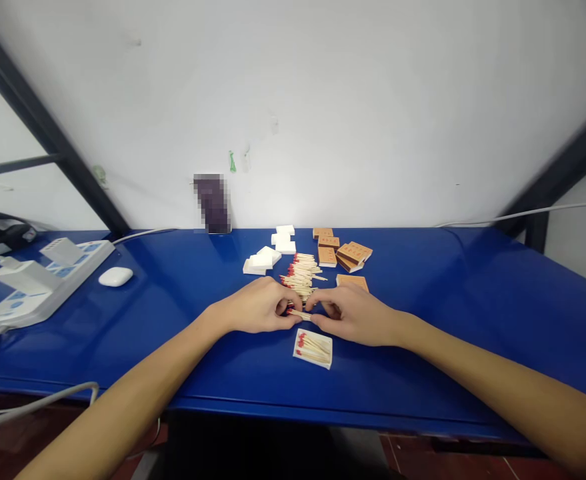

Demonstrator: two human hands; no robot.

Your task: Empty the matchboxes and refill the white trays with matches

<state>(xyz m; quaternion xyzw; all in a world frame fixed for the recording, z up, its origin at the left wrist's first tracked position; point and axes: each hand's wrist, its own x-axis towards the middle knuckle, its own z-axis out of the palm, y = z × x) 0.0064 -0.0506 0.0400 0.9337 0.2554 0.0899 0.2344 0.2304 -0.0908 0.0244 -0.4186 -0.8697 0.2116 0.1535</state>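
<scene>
My left hand (pixel 263 305) and my right hand (pixel 353 313) meet at the middle of the blue table, thumbs and fingertips closed on a few matches (pixel 300 315) from both ends. Just beyond the fingers lies a pile of loose red-headed matches (pixel 300 273). Nearer to me, below the hands, a white matchbox tray (pixel 313 362) holds several matches, their red heads to the left. An orange matchbox sleeve (pixel 353 282) lies right behind my right hand, partly covered by it.
White trays (pixel 263 260) lie left of the pile, and brown-orange matchboxes (pixel 354 252) to its right. At the left are a white earbud case (pixel 115 277) and a power strip (pixel 47 287) with plugs. A dark blurred rectangle (pixel 213 203) stands against the wall.
</scene>
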